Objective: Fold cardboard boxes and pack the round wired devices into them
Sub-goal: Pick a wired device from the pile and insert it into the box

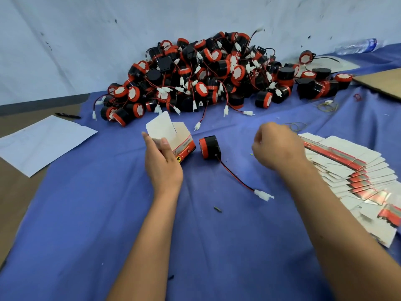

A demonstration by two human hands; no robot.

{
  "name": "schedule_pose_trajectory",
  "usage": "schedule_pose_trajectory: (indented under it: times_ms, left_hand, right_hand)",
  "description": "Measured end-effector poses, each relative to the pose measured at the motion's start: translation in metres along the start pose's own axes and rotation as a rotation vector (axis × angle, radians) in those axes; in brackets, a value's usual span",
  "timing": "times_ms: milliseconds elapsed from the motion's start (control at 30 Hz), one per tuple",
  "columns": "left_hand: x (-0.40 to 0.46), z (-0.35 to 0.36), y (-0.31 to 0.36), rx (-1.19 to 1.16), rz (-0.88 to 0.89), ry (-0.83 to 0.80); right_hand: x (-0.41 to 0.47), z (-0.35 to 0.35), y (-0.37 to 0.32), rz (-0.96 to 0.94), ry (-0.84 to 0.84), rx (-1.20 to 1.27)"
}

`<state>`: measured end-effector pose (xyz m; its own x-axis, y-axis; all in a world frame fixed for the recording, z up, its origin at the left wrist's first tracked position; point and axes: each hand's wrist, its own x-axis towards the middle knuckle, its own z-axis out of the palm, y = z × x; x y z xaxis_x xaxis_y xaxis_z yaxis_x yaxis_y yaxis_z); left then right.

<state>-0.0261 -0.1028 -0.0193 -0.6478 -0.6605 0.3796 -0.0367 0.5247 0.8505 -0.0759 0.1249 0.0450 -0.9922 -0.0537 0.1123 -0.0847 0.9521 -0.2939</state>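
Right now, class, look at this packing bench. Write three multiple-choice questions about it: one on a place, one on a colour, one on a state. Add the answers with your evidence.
1. Where does the fanned stack of flat boxes lie?
A. right of the right hand
B. on the white paper
C. behind the pile

2. What colour is the cloth?
A. green
B. blue
C. yellow

3. What state is the box in the left hand?
A. flat
B. taped shut
C. folded up, top flap open

Answers: 1 A, the stack fans out beyond the right hand. 2 B, blue shows all around the lone device. 3 C, its white flap stands up.
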Motion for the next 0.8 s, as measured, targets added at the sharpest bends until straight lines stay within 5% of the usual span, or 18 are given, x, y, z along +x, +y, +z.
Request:
schedule_pose_trajectory:
  times_ms: [67,167,300,433,500,567,633,800]
  left_hand:
    - [-0.001,0.001,0.001,0.019,0.031,-0.007]
    - [0.0,-0.002,-0.001,0.11,0.077,0.0]
    - [0.003,-0.008,-0.002,0.235,0.072,0.005]
    - [0.002,-0.008,0.001,0.257,0.085,-0.06]
    - [0.0,-0.007,0.004,0.259,0.104,-0.145]
    - [-0.003,-0.004,0.01,0.262,0.115,-0.21]
    - [-0.007,-0.001,0.014,0.246,0.143,-0.243]
    - [-0.013,0.0,0.013,-0.027,0.118,-0.324]
  right_hand:
    - [-0.003,0.013,-0.022,-0.122,0.083,0.263]
    - [-0.011,0.038,-0.058,-0.355,-0.105,0.121]
    - [-0.011,0.049,-0.064,-0.275,-0.067,0.187]
    - [-0.022,0.036,-0.061,-0.205,-0.078,0.919]
    - [-0.028,0.019,-0.07,-0.112,-0.238,1.404]
    - [-0.031,0.004,-0.084,-0.068,-0.402,1.63]
    - [-0.035,-0.004,-0.101,-0.115,-0.398,1.52]
    - [-0.03,0.007,-0.116,-0.438,-0.162,0.788]
